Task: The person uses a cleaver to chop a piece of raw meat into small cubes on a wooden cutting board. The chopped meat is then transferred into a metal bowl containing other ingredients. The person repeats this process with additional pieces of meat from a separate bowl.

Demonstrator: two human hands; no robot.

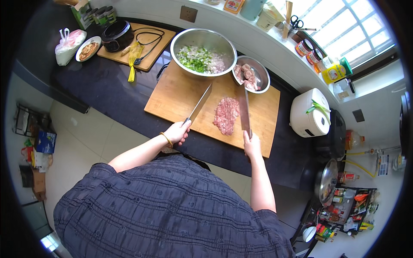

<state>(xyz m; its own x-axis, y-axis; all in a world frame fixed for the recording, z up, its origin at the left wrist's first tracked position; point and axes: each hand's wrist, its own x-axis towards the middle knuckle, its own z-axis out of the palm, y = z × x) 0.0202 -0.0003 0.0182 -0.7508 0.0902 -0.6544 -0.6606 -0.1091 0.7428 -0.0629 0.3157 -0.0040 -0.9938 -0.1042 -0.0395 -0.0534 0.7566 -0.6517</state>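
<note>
— What are the hands doing?
— Each is gripping a cleaver: left hand (177, 132) curled round the left cleaver (199, 104), right hand (251, 145) wrapped on the right cleaver (243, 110) — both poised beside the minced meat (226, 115) on the cutting board (180, 96).
— Mincing, then?
— Seemingly; alternate chops come next, with the steel bowl (203, 52) of chopped greens waiting beyond.

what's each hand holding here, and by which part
Each hand holds a cleaver by its handle: the left hand grips the left cleaver, the right hand the right cleaver, beside the minced meat.
</note>
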